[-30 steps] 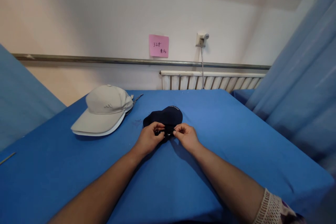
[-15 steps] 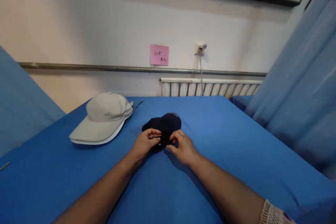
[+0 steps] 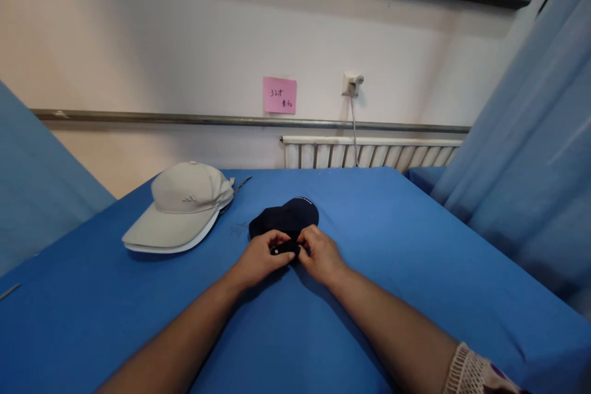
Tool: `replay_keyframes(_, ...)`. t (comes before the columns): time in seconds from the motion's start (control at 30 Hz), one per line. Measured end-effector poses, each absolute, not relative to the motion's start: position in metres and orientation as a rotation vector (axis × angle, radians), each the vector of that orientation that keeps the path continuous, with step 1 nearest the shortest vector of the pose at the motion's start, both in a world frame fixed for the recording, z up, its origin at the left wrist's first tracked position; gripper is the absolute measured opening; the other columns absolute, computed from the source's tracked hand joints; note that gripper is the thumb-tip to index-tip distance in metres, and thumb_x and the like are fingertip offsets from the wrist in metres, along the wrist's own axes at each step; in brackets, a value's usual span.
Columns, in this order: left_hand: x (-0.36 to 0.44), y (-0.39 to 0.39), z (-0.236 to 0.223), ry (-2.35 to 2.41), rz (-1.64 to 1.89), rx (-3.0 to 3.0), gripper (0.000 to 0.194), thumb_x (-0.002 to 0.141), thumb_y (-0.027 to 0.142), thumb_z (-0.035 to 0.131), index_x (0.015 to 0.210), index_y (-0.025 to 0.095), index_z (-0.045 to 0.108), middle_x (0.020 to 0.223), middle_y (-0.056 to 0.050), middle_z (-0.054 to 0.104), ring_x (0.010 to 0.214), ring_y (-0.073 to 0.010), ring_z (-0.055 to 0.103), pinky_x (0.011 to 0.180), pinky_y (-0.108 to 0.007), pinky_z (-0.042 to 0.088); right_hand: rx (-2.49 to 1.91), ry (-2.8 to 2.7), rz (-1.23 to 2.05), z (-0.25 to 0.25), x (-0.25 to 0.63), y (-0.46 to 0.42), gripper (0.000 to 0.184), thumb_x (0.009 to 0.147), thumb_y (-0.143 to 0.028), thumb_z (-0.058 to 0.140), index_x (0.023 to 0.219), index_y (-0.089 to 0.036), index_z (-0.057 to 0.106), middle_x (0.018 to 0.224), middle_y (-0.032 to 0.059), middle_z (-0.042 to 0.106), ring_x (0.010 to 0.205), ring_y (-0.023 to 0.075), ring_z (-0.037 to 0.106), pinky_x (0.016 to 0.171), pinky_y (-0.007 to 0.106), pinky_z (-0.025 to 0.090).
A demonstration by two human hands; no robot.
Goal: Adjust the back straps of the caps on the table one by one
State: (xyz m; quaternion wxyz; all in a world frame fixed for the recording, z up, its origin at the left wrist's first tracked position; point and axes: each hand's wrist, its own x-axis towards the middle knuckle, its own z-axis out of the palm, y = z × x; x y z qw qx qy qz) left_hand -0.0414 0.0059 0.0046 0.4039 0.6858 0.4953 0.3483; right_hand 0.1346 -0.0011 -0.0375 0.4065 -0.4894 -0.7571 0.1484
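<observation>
A dark navy cap (image 3: 289,215) lies on the blue-covered table in front of me, with small white lettering along one edge. My left hand (image 3: 263,257) pinches the cap's dark strap on its near side, thumb below and fingers above; a small light dot shows on the strap. From the other side, my right hand (image 3: 319,255) grips the same strap, its fingertips close to those of the left. The strap's ends are partly hidden by my fingers.
Light-coloured caps (image 3: 184,197), seemingly stacked, sit on the blue cover (image 3: 392,320) at the left. Behind the table are a radiator (image 3: 369,152), a metal rail (image 3: 207,119), a plugged socket (image 3: 351,85) and a pink note (image 3: 279,95). Blue curtains (image 3: 517,166) hang on both sides.
My left hand has shifted right along the strap, bringing its fingertips closer to my right hand. The right hand has moved slightly. The navy cap's body stays in place.
</observation>
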Motion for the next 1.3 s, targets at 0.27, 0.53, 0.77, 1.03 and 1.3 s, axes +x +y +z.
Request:
replay_keyframes(0.27,-0.04,0.005,-0.001,1.36,0.852,2.049,0.015,0.076,0.031,0.061,0.082,0.021,0.071,0.076,-0.001,0.072,0.065,-0.0183,0.061,0.061,-0.028,0.041,-1.177,-1.936,0.313,-0.026,0.142,-0.008,0.014,0.082,-0.012,0.054,0.091,-0.022,0.058,0.095,0.0049,0.062,0.083,0.0172,0.059,0.077,0.03,0.046)
replay_keyframes(0.53,-0.038,0.004,0.005,1.472,0.742,2.107,0.014,0.075,0.027,0.058,0.078,0.018,0.069,0.072,-0.002,0.067,0.064,-0.0164,0.056,0.059,-0.028,0.034,-1.154,-1.942,0.316,-0.021,0.144,-0.016,0.011,0.082,-0.014,0.053,0.09,-0.02,0.058,0.092,0.0041,0.062,0.079,0.0164,0.058,0.074,0.03,0.046)
replay_keyframes(0.77,-0.048,0.008,0.005,1.109,0.678,1.583,0.029,0.076,0.043,0.064,0.08,0.014,0.067,0.067,0.0,0.058,0.058,-0.0116,0.048,0.055,-0.025,0.034,-1.233,-1.794,0.558,-0.039,0.147,-0.003,0.01,0.081,-0.016,0.056,0.089,-0.021,0.059,0.082,-0.0003,0.064,0.067,0.0125,0.058,0.064,0.025,0.045)
replay_keyframes(1.03,-0.046,0.01,0.004,1.199,0.779,1.428,0.028,0.07,0.042,0.068,0.075,0.014,0.066,0.06,0.001,0.055,0.052,-0.0105,0.045,0.051,-0.025,0.029,-1.144,-1.893,0.415,-0.028,0.148,-0.01,0.016,0.079,-0.011,0.053,0.091,-0.021,0.057,0.095,0.0036,0.065,0.075,0.0135,0.059,0.071,0.027,0.047)
replay_keyframes(1.3,-0.047,0.01,0.005,1.182,0.806,1.372,0.027,0.068,0.042,0.069,0.072,0.015,0.065,0.058,0.002,0.054,0.05,-0.0099,0.045,0.048,-0.023,0.028,-1.228,-1.967,0.337,-0.029,0.145,-0.012,0.016,0.083,-0.015,0.05,0.096,-0.02,0.056,0.09,0.0039,0.064,0.072,0.0148,0.059,0.069,0.028,0.045)
